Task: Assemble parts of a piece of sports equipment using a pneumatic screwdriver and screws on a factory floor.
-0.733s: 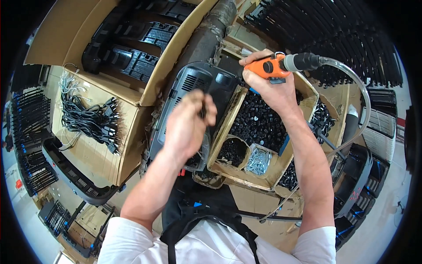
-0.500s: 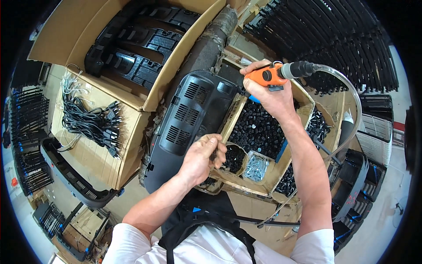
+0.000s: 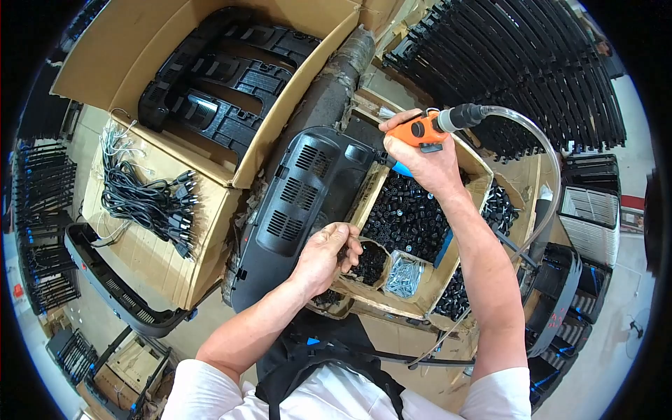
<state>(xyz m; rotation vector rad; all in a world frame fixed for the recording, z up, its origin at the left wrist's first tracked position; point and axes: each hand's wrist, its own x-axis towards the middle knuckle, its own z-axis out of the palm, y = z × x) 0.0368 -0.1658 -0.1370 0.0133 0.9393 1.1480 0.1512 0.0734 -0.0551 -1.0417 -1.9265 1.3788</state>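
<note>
Centre of frame: black vented plastic housing (image 3: 301,203), lying slantwise over cardboard boxes. Right hand (image 3: 420,157), upper centre-right, grip closed around an orange pneumatic screwdriver (image 3: 423,128) at the housing's upper right edge; clear air hose (image 3: 542,150) arcs off to the right. Left hand (image 3: 325,255), lower centre, fingers curled at a small compartment of black parts (image 3: 367,262); whether they pinch anything cannot be told. Just right: silver screws (image 3: 404,274). Left of frame: bundled black cables (image 3: 150,206) in an open box.

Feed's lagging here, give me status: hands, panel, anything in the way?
Right hand grips orange air screwdriver at black vented panel. Left hand over small-parts cup. Panel unobstructed.
</note>
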